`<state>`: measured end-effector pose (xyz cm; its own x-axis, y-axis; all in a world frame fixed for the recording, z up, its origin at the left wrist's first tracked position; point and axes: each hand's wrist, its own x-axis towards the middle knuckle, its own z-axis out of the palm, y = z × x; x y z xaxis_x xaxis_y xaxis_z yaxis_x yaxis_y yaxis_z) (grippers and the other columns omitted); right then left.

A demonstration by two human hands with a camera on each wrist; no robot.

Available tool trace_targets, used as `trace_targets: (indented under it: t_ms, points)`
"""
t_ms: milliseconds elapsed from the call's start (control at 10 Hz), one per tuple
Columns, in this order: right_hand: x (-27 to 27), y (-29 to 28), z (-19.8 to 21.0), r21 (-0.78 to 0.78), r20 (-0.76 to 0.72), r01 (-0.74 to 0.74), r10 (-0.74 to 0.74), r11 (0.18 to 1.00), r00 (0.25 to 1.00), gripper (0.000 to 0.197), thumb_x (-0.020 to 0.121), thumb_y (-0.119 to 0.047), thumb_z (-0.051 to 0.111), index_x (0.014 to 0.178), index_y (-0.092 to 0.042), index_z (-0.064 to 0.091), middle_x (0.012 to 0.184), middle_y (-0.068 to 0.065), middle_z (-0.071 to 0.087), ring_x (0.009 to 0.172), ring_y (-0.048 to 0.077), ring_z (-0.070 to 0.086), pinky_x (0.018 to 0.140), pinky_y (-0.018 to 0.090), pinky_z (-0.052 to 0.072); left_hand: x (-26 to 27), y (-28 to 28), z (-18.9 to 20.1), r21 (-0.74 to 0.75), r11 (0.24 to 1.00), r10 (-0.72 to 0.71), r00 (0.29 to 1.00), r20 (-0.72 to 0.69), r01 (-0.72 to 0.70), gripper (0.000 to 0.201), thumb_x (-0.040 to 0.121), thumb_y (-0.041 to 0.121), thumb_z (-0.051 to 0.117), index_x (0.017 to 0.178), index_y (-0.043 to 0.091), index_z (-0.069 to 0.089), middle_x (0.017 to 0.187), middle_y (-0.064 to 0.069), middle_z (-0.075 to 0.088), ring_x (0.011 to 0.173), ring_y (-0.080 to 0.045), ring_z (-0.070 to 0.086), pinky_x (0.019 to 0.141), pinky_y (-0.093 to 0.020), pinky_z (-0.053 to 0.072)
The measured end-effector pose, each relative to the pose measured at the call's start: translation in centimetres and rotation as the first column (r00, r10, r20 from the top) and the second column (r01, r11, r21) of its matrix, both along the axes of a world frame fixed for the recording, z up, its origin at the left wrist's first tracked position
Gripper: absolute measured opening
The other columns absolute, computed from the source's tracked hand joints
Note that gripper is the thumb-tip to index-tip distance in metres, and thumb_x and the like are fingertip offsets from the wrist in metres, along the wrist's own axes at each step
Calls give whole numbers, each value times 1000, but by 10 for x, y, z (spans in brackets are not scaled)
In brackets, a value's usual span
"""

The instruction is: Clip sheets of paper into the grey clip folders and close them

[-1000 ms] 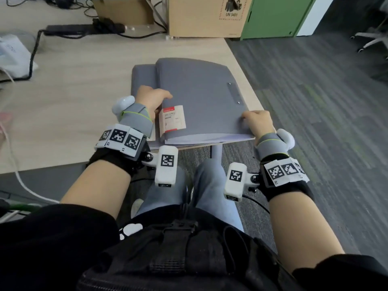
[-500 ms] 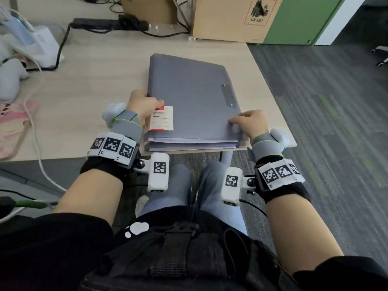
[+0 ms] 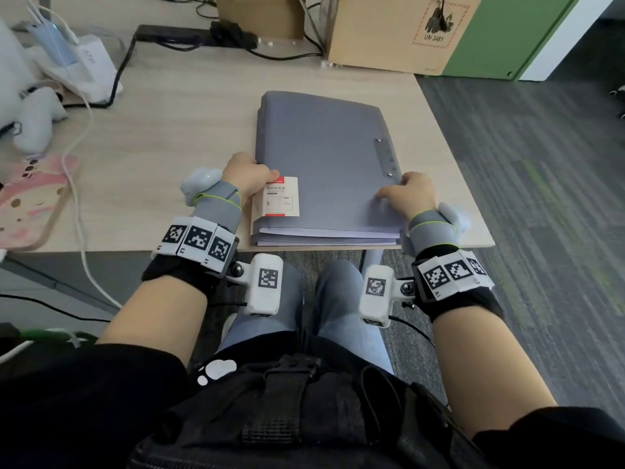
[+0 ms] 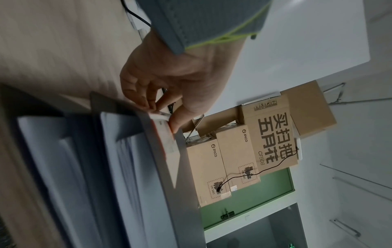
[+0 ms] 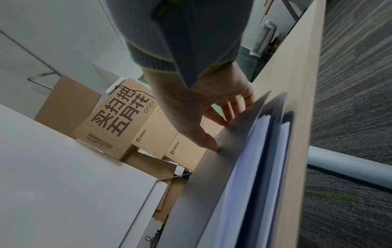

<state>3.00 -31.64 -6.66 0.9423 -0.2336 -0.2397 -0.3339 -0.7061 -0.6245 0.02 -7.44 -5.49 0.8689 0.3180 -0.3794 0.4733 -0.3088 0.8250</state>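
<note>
Two grey clip folders lie stacked at the desk's near right corner, both closed, the top folder (image 3: 324,154) squared over the lower one. White paper (image 3: 324,233) shows along their near edges. A metal strip (image 3: 385,157) runs along the top cover's right side. My left hand (image 3: 248,177) pinches the cover's left edge, thumb on the red and white label (image 3: 280,196) and fingers curled at the rim, as with the left hand (image 4: 163,114) in its wrist view. My right hand (image 3: 411,194) rests on the near right corner; the right hand (image 5: 220,134) has its thumb and straight fingers on the cover (image 5: 212,184).
Cardboard boxes (image 3: 399,32) and a black power strip (image 3: 176,32) with cables stand at the back of the desk (image 3: 169,147). At the left lie a white device (image 3: 84,62), a plush toy (image 3: 30,116), a pink mat (image 3: 30,201) and a white cable (image 3: 77,184). The desk's right edge (image 3: 473,211) drops to carpet.
The top folder, offset to the right a second ago, has slid left and now lies flush on the lower one. Both hands stayed on its edges.
</note>
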Motion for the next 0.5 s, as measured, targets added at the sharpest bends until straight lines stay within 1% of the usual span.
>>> trace_targets:
  t_ms: [100, 200, 300, 400, 500]
  points:
    - [6, 5, 2, -39, -18, -17, 16, 999, 1000, 49, 77, -26, 66, 117, 0, 55, 128, 20, 54, 113, 36, 56, 79, 35, 42, 2, 6, 1, 1, 998, -56, 997, -59, 56, 18, 82, 16, 64, 95, 6, 57, 93, -14, 59, 76, -26, 55, 60, -28, 39]
    - [8, 12, 7, -57, -52, -5, 2, 998, 999, 62, 79, -30, 65, 129, 0, 47, 134, 21, 47, 122, 37, 49, 99, 40, 42, 2, 9, 4, -25, 994, -105, 989, -108, 103, 11, 83, 15, 64, 86, 9, 55, 90, -13, 59, 79, -27, 52, 62, -29, 38]
    - [13, 20, 9, -122, -56, -19, 12, 992, 998, 68, 82, -34, 63, 137, -2, 37, 141, 19, 39, 131, 38, 37, 108, 41, 32, 7, 13, 4, -45, 992, -126, 986, -111, 122, 15, 85, 12, 62, 74, 13, 51, 76, -7, 58, 67, -19, 54, 57, -23, 40]
    - [12, 32, 22, -149, -43, -66, 61, 987, 997, 70, 83, -34, 60, 140, -4, 33, 143, 19, 36, 135, 36, 31, 110, 40, 28, 13, 14, 13, -37, 994, -103, 993, -56, 101, 11, 83, 11, 61, 89, 10, 52, 80, -6, 55, 64, -16, 51, 58, -25, 43]
    - [19, 43, 33, -122, -37, -121, 117, 985, 992, 70, 85, -34, 59, 144, -10, 30, 148, 17, 33, 138, 34, 29, 111, 39, 27, 23, 14, 25, 48, 997, -61, 997, 52, 59, 11, 83, 14, 61, 88, 15, 51, 97, -6, 50, 86, -22, 48, 72, -29, 42]
